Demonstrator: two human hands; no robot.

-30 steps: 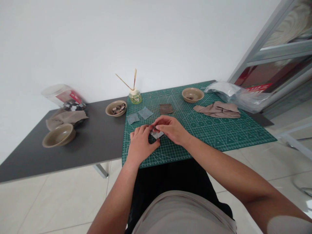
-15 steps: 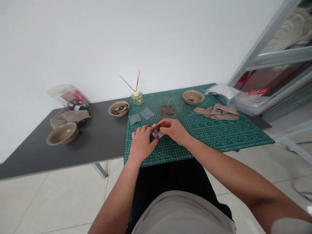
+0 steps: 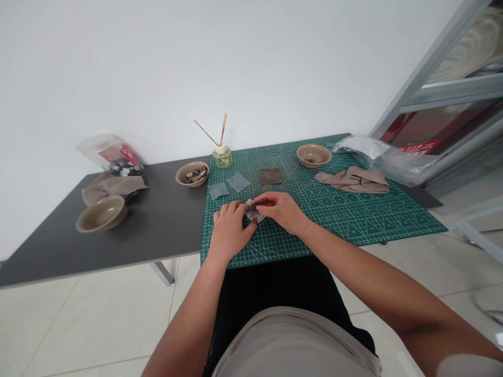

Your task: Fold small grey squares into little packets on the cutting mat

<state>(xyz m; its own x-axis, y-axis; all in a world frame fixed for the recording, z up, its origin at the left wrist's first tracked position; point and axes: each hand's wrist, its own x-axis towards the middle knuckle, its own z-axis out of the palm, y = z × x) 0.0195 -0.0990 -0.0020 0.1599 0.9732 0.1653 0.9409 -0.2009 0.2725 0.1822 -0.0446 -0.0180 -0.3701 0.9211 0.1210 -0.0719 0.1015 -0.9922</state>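
On the green cutting mat (image 3: 334, 220), a small pale grey square sheet (image 3: 260, 218) with dark marks lies between my two hands. My left hand (image 3: 230, 226) is over its left side, fingertips at the far edge and thumb at the near edge, holding it. Thumb and forefinger of my right hand (image 3: 283, 212) pinch a small dark brown piece (image 3: 253, 208) just above the sheet; the fingers partly hide it. Beyond the hands lie a brown square (image 3: 271, 176) and two grey-blue squares, one nearer (image 3: 218, 190) and one farther (image 3: 238, 183).
A bowl of brown chunks (image 3: 192, 174) stands left of a reed diffuser (image 3: 222, 156). Another bowl (image 3: 314, 156) is at the back right, near a crumpled brown cloth (image 3: 353, 180) and plastic bag (image 3: 389, 157). Far left are a tilted bowl (image 3: 101, 213), cloth (image 3: 113, 187) and clear container (image 3: 111, 154).
Both hands stay at the sheet with only slight finger movement at the dark brown piece. The whole view has shifted a little.
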